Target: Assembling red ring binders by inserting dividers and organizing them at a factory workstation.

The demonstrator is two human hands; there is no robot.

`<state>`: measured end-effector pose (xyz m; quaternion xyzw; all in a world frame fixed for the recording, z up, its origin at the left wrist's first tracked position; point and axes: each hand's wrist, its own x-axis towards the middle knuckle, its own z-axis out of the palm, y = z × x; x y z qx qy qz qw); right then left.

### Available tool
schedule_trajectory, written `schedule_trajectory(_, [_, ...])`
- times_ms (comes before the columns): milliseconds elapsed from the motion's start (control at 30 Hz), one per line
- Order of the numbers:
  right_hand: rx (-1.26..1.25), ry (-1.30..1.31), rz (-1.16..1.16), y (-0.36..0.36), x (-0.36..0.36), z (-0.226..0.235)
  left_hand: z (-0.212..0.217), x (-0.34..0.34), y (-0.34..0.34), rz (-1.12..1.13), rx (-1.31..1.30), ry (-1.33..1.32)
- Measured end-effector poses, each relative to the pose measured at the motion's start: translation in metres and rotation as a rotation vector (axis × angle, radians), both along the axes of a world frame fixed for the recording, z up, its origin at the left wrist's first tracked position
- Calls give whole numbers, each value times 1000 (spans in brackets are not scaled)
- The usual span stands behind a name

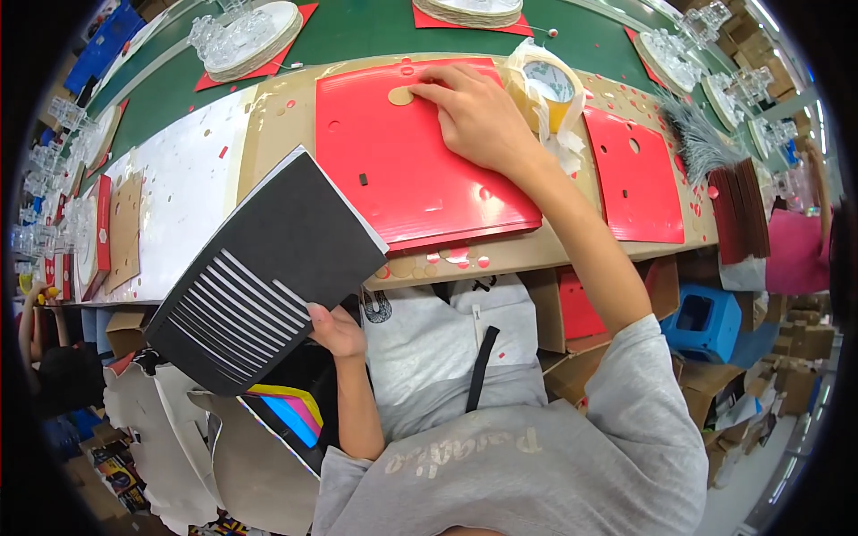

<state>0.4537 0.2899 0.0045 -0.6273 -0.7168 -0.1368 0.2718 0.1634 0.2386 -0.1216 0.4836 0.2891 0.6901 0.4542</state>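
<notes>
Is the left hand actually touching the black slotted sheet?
Touching. The head view shows the thumb of the left hand lying over the face of the black slotted sheet at its lower right edge, with no gap visible.

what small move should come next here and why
Perhaps the right hand should slide the tan circle off the red stack, if it is loose: that hand is at the circle's edge, while the left hand holds the black board.
</notes>
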Motion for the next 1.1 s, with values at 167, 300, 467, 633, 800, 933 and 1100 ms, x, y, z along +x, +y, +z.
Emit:
schedule_trajectory(167, [-13,48,28,0,-2,-4,9,3,4,45,7,12])
schedule_trajectory(300, [-22,167,122,2,6,0,13,2,9,33,132,148])
schedule_trajectory(467, [-12,31,-36,5,-8,-6,17,-4,20,-161,227,569])
schedule_trajectory(633, [-42,-52,-112,13,-2,-5,57,19,23,-84,348,701])
schedule_trajectory(800, [-75,-64,-135,19,2,0,72,26,29,-156,337,677])
schedule_trajectory(933, [-28,-66,-141,22,4,-6,78,31,29,-212,315,653])
schedule_trajectory(1100, [-51,94,6,29,22,-2,84,41,26,-190,305,594])
